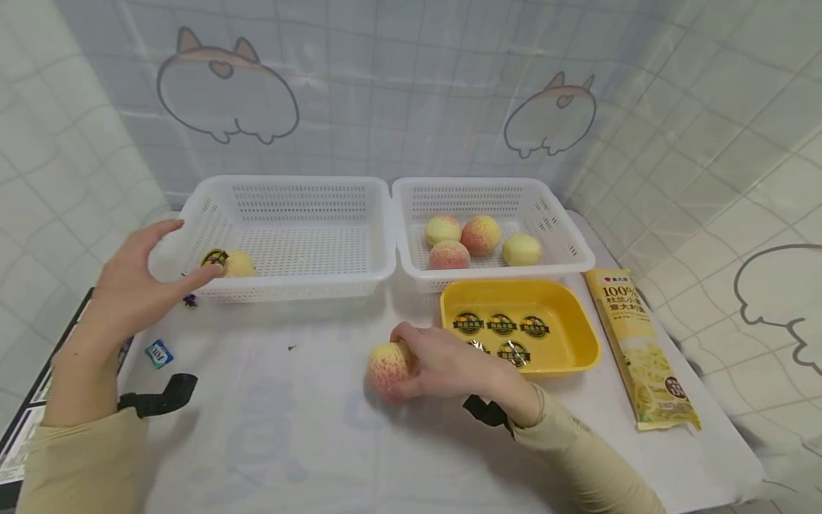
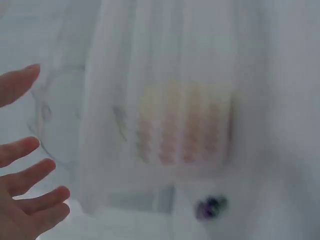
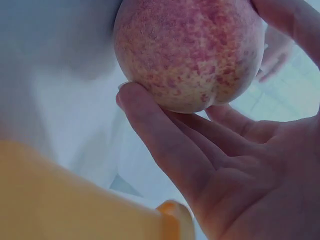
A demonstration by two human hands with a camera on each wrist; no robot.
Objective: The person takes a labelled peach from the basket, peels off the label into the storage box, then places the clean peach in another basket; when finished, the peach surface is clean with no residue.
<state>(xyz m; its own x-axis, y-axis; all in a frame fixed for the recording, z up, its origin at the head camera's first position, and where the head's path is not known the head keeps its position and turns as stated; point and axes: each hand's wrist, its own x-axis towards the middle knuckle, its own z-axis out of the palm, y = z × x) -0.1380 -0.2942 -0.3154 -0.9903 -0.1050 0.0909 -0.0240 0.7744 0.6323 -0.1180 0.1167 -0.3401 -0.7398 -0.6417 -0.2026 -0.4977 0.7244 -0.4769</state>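
Note:
My right hand (image 1: 449,360) grips a red-and-yellow peach (image 1: 387,369) low over the front middle of the table. In the right wrist view the fingers and thumb hold the same peach (image 3: 190,55) from its sides. My left hand (image 1: 138,282) is at the left end of the left white basket (image 1: 308,285), fingers spread and thumb apart. One peach (image 1: 240,265) with a black-and-gold label (image 1: 215,258) lies in that basket, partly behind the left thumb. Whether the thumb touches it I cannot tell. The left wrist view, blurred, shows the left hand (image 2: 25,195) holding nothing.
The right white basket (image 1: 494,273) contains several peaches (image 1: 481,235). Before it stands a yellow tray (image 1: 559,368) with several round labels (image 1: 501,325). A yellow pasta packet (image 1: 645,350) lies at right. A small blue-green packet (image 1: 158,353) lies at left.

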